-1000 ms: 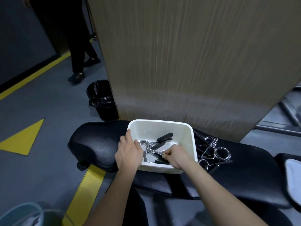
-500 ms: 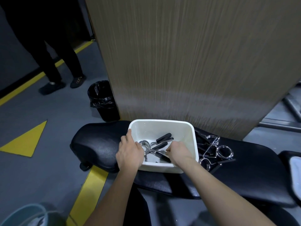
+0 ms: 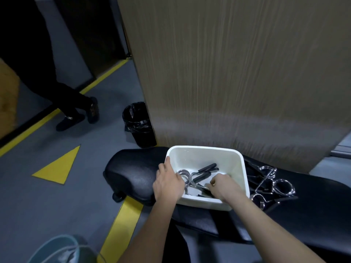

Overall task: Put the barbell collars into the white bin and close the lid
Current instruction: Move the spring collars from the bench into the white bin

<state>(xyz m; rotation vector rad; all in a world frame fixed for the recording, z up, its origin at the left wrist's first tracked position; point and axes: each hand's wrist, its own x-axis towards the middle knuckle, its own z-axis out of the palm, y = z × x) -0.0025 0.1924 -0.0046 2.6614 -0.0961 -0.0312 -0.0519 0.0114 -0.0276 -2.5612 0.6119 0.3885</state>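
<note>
An open white bin (image 3: 207, 152) stands on a black padded bench (image 3: 133, 171). Inside it lie chrome spring barbell collars with black handles (image 3: 203, 174). My left hand (image 3: 168, 184) grips the bin's left wall, thumb over the rim. My right hand (image 3: 224, 186) reaches into the bin, its fingers pinched on the handle end of a collar near the bottom. Several more collars (image 3: 273, 185) lie in a heap on the bench just right of the bin. No lid shows in this view.
A wood-grain panel (image 3: 228, 73) rises right behind the bin. A black-lined waste bin (image 3: 139, 124) stands on the grey floor to the left. A person's legs (image 3: 74, 109) are at the far left. A pale blue bucket (image 3: 62, 249) sits bottom left.
The view has swung left and up. My hands stay on the bin; the right hand has shifted slightly inside it. The person in the background has walked left.
</note>
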